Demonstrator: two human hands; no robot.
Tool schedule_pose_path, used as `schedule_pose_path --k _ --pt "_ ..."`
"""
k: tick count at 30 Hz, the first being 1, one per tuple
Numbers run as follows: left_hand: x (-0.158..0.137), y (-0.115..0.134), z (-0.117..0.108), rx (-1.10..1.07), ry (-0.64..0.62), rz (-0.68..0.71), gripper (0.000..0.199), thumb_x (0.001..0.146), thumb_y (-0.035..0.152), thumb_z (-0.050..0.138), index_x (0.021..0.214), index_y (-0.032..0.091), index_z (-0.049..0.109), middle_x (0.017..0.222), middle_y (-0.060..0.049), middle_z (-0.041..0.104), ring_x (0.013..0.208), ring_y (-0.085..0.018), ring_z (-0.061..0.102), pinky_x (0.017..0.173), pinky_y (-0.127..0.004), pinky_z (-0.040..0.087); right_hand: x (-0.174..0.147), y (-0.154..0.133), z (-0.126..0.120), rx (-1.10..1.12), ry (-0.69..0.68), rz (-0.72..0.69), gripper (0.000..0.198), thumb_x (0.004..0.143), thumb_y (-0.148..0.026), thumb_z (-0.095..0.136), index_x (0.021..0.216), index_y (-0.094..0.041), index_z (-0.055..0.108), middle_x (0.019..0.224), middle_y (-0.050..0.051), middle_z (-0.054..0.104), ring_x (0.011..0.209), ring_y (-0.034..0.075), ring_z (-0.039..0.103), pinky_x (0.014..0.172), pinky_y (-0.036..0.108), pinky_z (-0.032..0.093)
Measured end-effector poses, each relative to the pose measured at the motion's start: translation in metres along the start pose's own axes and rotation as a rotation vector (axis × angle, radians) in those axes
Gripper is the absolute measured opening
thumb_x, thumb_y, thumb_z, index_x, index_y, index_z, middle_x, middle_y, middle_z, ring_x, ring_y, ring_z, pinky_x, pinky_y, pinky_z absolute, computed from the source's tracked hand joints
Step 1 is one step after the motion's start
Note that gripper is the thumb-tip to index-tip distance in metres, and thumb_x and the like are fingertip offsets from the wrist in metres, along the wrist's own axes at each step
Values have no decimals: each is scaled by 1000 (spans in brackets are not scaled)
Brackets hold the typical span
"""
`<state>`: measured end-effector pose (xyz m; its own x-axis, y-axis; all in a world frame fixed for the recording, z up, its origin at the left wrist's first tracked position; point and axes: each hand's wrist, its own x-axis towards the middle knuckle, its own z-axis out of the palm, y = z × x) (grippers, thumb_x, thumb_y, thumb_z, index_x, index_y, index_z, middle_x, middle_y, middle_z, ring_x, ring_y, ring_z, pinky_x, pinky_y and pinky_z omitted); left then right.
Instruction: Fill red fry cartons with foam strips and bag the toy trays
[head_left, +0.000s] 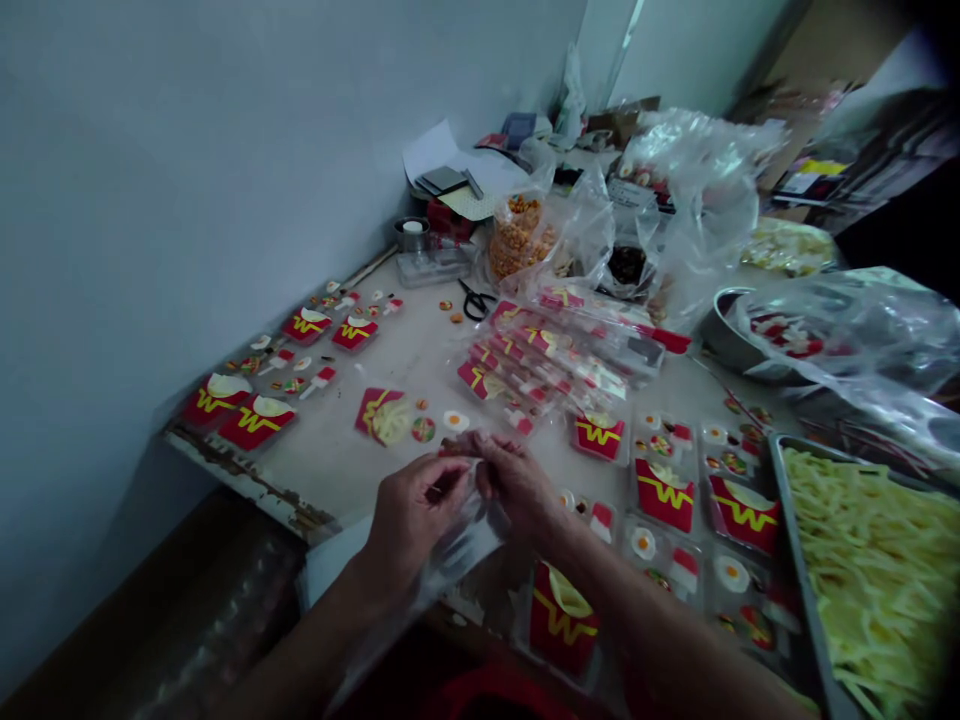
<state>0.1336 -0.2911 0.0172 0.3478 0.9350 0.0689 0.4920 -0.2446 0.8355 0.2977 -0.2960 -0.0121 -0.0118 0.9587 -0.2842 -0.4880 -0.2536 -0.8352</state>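
Observation:
Near the table's front edge, my left hand (412,505) has its fingers closed in a pinch on a clear plastic bag (469,545). My right hand (517,480) meets it there, fingers bent and gripping the bag's upper end. The bag hangs down between my forearms, partly blurred. Just beyond my hands lies a red carton with a yellow zigzag and toy fries (382,415). Beside it are a miniature pizza (424,429) and a toy fried egg (456,421). Whatever else my fingertips may pinch is too blurred to make out.
Filled clear packs (255,420) lie at the left, more (664,490) at the right. A pile of packs (525,365) sits mid-table near black scissors (476,300). A metal tray of pale toy fries (787,450) stands far right. Bags of small orange pieces (517,245) are behind.

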Motion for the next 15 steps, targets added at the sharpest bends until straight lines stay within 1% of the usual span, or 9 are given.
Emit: schedule_pose_path --k 2,4,5,6,8,10,12,13,15 --pt "4 -14 -18 66 24 -29 18 88 33 60 92 24 74 93 -3 76 79 -17 69 75 -28 53 8 -34 -15 7 91 -101 31 77 -50 76 79 -19 69 66 -1 62 40 4 32 37 20 23" --pt "13 -29 -34 170 -21 -80 19 86 38 63 94 24 73 92 -3 75 81 -19 69 75 -30 53 15 -79 -39 18 213 -177 22 76 -37 76 77 -18 65 60 -4 54 40 4 28 35 17 23" --pt "18 -37 -38 230 -60 -84 23 85 41 66 98 24 72 94 -4 75 85 -21 68 79 -32 52 19 -103 -52 31 286 -177 16 76 -28 74 75 -18 62 56 -6 48 39 3 25 33 15 20" --pt "24 -43 -38 294 -107 -65 30 82 44 69 103 23 71 99 -5 74 91 -23 68 83 -34 51 22 -124 -66 47 335 -130 12 76 -20 70 73 -18 58 56 -7 46 38 2 24 33 12 20" --pt "35 -51 -30 424 -199 9 50 75 50 77 113 19 67 110 -9 71 104 -27 64 93 -38 48 31 -157 -90 56 450 -58 19 78 -9 60 66 -18 47 51 -9 37 37 1 23 34 8 20" --pt "43 -52 -15 535 -263 44 68 66 58 82 117 16 64 117 -13 68 111 -31 61 94 -39 46 44 -174 -107 49 499 -30 24 79 -2 51 64 -18 42 50 -10 32 36 1 23 35 6 21" --pt "48 -50 0 600 -283 4 76 57 61 86 113 16 63 115 -15 68 109 -33 61 88 -38 46 58 -176 -117 31 526 -24 26 78 4 45 65 -18 41 50 -9 33 36 1 24 35 5 21" --pt "49 -49 5 603 -288 -33 73 55 59 87 109 16 64 109 -14 69 104 -32 62 82 -36 45 64 -175 -121 17 539 -27 26 77 5 43 65 -18 42 50 -9 35 36 1 25 35 6 22" --pt "51 -49 8 566 -297 -105 54 56 50 89 94 19 67 92 -9 72 90 -28 65 73 -32 42 71 -171 -129 -14 557 -63 26 77 5 46 66 -18 43 53 -7 41 37 2 31 35 8 27"
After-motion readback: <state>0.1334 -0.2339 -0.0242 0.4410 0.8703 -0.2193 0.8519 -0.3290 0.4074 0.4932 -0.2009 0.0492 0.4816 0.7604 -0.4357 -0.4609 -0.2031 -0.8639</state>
